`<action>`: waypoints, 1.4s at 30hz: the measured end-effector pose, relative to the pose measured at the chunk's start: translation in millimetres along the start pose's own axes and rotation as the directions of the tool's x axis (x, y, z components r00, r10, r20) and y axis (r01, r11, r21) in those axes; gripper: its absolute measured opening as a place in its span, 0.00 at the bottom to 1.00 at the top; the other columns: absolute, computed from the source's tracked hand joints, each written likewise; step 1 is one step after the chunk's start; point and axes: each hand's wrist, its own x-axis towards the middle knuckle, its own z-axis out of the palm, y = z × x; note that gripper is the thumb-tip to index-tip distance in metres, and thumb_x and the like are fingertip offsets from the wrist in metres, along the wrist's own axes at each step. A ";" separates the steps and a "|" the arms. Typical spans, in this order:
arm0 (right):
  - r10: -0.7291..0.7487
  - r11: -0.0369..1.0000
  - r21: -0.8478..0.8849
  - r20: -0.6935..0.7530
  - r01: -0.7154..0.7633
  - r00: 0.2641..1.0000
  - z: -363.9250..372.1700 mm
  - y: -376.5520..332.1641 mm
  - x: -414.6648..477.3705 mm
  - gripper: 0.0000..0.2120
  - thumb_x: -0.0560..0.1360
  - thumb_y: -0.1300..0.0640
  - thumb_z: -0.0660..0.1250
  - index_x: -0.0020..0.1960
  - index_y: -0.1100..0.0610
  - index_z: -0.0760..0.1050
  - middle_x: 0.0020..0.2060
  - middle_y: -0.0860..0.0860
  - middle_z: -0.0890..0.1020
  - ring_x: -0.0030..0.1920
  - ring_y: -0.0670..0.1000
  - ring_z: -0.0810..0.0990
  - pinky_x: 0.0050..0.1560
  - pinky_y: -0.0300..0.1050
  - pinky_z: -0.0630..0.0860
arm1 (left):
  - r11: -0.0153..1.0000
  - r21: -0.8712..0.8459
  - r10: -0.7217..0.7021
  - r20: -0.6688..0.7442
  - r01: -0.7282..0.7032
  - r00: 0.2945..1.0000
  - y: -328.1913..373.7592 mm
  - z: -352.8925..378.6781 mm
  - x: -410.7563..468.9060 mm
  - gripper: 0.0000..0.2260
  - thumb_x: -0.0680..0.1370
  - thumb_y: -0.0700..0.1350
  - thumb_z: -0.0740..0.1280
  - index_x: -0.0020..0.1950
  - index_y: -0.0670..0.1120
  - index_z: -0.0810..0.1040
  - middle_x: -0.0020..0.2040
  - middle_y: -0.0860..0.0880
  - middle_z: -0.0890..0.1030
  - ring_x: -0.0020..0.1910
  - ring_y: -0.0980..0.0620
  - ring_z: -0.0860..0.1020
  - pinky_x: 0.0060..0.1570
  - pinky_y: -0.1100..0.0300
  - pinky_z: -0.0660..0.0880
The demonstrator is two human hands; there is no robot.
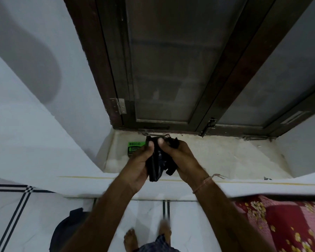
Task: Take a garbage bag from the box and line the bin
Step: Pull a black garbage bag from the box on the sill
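A folded black garbage bag point(158, 160) hangs between both hands above the window sill's front edge. My left hand point(137, 166) grips its left side with the thumb on top. My right hand point(182, 159) pinches the right side, and a pinkish thread circles that wrist. Behind my left hand, a green garbage bag box point(134, 147) lies flat on the sill, partly hidden by my fingers. A dark rounded object point(67, 230) at the lower left, on the floor, may be the bin; I cannot tell.
The pale stone window sill point(225, 157) runs below a dark wooden window frame point(171, 70) with closed panes. A red floral bedcover point(283, 224) lies at the lower right. My bare feet point(147, 237) stand on white floor tiles with dark stripes.
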 end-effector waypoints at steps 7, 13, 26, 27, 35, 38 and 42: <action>0.026 0.999 0.043 -0.092 -0.022 0.995 -15.4 3.6 6.5 0.13 0.82 0.58 0.67 0.62 0.66 0.80 0.55 0.66 0.86 0.57 0.65 0.85 0.55 0.54 0.84 | 0.982 -0.164 -0.108 -0.089 0.092 0.990 -2.0 5.2 -0.9 0.24 0.84 0.56 0.59 0.73 0.41 0.75 0.67 0.37 0.81 0.65 0.38 0.80 0.50 0.49 0.82; 0.047 0.989 0.143 -0.095 -0.033 0.994 -16.7 2.0 7.7 0.16 0.85 0.56 0.61 0.64 0.66 0.79 0.59 0.65 0.85 0.62 0.64 0.83 0.66 0.57 0.79 | 0.998 -0.068 0.013 -0.078 -0.019 0.997 -7.0 10.0 1.1 0.19 0.84 0.51 0.62 0.69 0.41 0.79 0.65 0.38 0.83 0.66 0.38 0.80 0.57 0.49 0.81; 0.065 0.994 0.082 0.025 -0.066 0.998 -36.2 4.5 9.7 0.15 0.81 0.58 0.69 0.63 0.66 0.80 0.56 0.66 0.86 0.58 0.64 0.85 0.58 0.55 0.83 | 0.999 -0.053 0.007 -0.109 -0.012 0.994 -15.4 15.2 1.2 0.24 0.84 0.54 0.61 0.73 0.40 0.75 0.67 0.36 0.81 0.66 0.37 0.80 0.56 0.46 0.82; 0.065 0.994 0.090 0.015 -0.066 0.998 -38.4 4.5 10.9 0.14 0.81 0.59 0.69 0.63 0.67 0.80 0.56 0.66 0.85 0.59 0.64 0.85 0.59 0.56 0.83 | 0.998 -0.061 0.012 -0.121 -0.020 0.993 -15.2 15.6 1.7 0.23 0.84 0.53 0.61 0.73 0.39 0.75 0.67 0.36 0.81 0.66 0.37 0.79 0.59 0.44 0.81; 0.112 0.952 0.278 0.074 -0.128 0.991 -34.5 1.4 11.2 0.20 0.84 0.51 0.62 0.67 0.66 0.78 0.60 0.63 0.85 0.63 0.61 0.83 0.66 0.53 0.79 | 1.000 -0.006 0.027 -0.143 -0.028 0.989 -19.3 19.3 3.2 0.21 0.85 0.51 0.59 0.74 0.42 0.74 0.68 0.39 0.80 0.66 0.40 0.80 0.58 0.46 0.81; 0.069 0.980 0.171 0.158 -0.097 0.985 -33.9 -1.5 7.2 0.19 0.81 0.52 0.68 0.63 0.66 0.81 0.57 0.64 0.86 0.60 0.62 0.85 0.61 0.51 0.82 | 0.999 -0.018 0.033 -0.121 -0.036 0.992 -21.2 19.0 0.4 0.21 0.84 0.52 0.59 0.73 0.43 0.75 0.67 0.40 0.81 0.66 0.40 0.80 0.58 0.47 0.81; 0.086 0.983 0.157 0.087 -0.099 0.993 -35.3 -0.2 10.5 0.16 0.77 0.59 0.73 0.60 0.69 0.81 0.55 0.67 0.86 0.57 0.66 0.85 0.53 0.48 0.85 | 0.996 -0.051 0.064 -0.065 -0.067 0.996 -21.6 24.5 -3.0 0.22 0.82 0.54 0.61 0.70 0.42 0.77 0.65 0.40 0.83 0.65 0.42 0.81 0.57 0.51 0.82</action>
